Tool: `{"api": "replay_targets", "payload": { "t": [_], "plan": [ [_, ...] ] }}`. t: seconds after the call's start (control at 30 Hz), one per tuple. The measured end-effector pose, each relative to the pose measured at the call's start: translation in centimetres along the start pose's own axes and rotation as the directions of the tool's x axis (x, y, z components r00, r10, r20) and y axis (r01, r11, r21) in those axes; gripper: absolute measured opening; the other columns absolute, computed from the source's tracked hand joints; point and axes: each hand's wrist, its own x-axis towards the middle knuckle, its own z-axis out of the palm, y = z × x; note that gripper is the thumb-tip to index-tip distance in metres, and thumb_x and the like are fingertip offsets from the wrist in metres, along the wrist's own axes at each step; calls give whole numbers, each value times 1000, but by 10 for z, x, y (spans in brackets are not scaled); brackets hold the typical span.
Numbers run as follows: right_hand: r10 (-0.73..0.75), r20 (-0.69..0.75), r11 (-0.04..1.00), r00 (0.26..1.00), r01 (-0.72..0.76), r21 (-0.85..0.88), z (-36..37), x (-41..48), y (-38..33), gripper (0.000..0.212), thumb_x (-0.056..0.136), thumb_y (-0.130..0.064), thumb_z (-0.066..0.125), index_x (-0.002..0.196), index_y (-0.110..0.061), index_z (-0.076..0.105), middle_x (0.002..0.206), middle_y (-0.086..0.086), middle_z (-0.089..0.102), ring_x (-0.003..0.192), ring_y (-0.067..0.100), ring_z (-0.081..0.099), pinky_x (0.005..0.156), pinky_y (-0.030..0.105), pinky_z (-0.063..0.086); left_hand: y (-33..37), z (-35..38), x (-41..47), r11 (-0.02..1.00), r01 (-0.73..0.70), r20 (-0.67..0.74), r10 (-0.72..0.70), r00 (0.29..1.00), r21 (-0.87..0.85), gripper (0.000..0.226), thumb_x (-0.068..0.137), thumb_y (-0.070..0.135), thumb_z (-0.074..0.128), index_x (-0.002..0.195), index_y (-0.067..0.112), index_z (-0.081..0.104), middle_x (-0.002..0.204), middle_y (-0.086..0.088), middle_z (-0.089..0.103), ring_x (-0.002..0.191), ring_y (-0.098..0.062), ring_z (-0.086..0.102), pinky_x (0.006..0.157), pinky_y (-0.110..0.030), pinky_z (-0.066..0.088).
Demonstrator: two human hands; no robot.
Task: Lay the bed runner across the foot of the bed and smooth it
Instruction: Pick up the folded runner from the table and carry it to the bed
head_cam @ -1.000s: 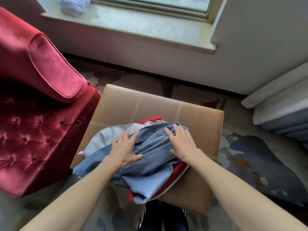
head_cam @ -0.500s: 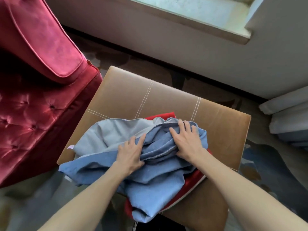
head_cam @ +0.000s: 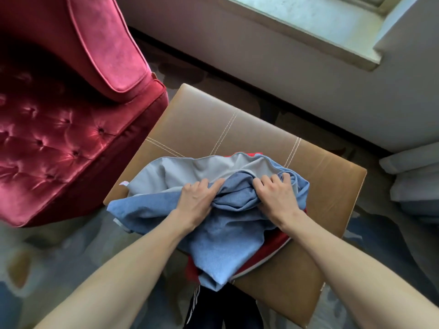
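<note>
The blue bed runner [head_cam: 221,224], previously pressed flat-palmed, is now bunched and gripped by left hand [head_cam: 197,200] and right hand [head_cam: 275,195]; lifting off the ottoman [head_cam: 202,119] seems imminent.

Daylight from windowsill [head_cam: 308,22] upper right; soft shadows, wide-angle edge bending, slight blur

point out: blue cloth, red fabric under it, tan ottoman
blue cloth [head_cam: 221,238]: head view, flat front part.
red fabric [head_cam: 275,245]: head view, exposed right edge.
tan ottoman [head_cam: 202,119]: head view, bare far top.
</note>
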Motion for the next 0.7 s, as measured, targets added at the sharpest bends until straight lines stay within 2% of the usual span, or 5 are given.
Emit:
{"api": "replay_targets", "payload": {
  "t": [0.17, 0.33, 0.53, 0.7],
  "plan": [
    [-26, -125, 999, 992, 29, 25, -59, 22, -14, 23, 57, -5, 68, 75, -13, 55, 61, 6, 54, 56, 29, 53, 68, 42, 40, -22, -58, -17, 997, 77, -105, -76, 992, 5, 74, 59, 5, 70, 124, 25, 42, 69, -8, 54, 52, -31, 56, 49, -34, 44],
    [-128, -209, 990, 969, 136, 25, -132, 53, -51, 25, 55, -5, 69, 75, -13, 56, 62, 5, 55, 57, 29, 54, 68, 42, 41, -56, -124, -59, 978, 208, -225, -200, 954, 13, 79, 53, 1, 68, 123, 25, 43, 69, -8, 53, 50, -31, 55, 48, -34, 44],
    [-302, -313, 947, 900, 321, 8, -219, 87, -129, 27, 57, -6, 70, 79, -12, 57, 65, 7, 56, 59, 31, 56, 69, 43, 41, -110, -192, -140, 920, 390, -358, -353, 865, 35, 81, 44, -2, 72, 120, 20, 57, 67, -9, 54, 46, -30, 55, 45, -33, 46],
    [-448, -396, 881, 802, 471, -42, -284, 101, -227, 24, 63, -6, 70, 82, -12, 57, 67, 6, 55, 62, 31, 55, 70, 44, 42, -159, -237, -236, 839, 543, -403, -496, 769, 5, 78, 46, -6, 72, 120, 15, 62, 69, -11, 53, 48, -31, 56, 45, -36, 47]
  ]
}}
